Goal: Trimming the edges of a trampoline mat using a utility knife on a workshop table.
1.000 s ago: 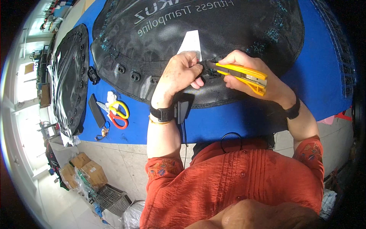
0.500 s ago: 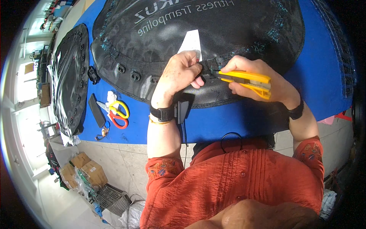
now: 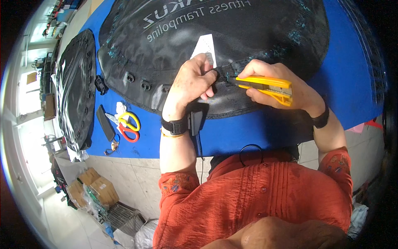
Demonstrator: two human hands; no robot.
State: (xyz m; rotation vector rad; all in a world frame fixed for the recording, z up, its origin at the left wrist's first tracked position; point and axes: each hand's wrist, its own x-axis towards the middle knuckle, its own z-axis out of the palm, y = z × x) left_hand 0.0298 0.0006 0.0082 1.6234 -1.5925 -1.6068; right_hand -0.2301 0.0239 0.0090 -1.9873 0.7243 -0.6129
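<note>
A black trampoline mat (image 3: 174, 54) with pale lettering lies before me. My left hand (image 3: 190, 83) is closed, thumb and fingers pinching the black webbing band (image 3: 226, 73) along the mat's near edge. A white paper label (image 3: 206, 43) sticks out just beyond those fingertips. In my right hand (image 3: 282, 79), fingers wrapped round it, is a yellow cutter (image 3: 269, 86) with a narrow dark tip. Its tip points left at the band, beside a bit of teal thread; whether they touch I cannot tell. Loose teal thread (image 3: 296, 35) clings to the mat in several spots.
On the blue table (image 3: 149, 137), left of my forearm, lie scissors (image 3: 129, 126) with red and yellow handles, a black strip (image 3: 106, 123) and crumpled white material. Another black mat (image 3: 76, 91) lies further left. Cardboard boxes (image 3: 97, 186) and a wire basket (image 3: 124, 218) stand on the floor.
Both hands have shifted very slightly left along with the view. The grip on the band and on the cutter looks the same.
</note>
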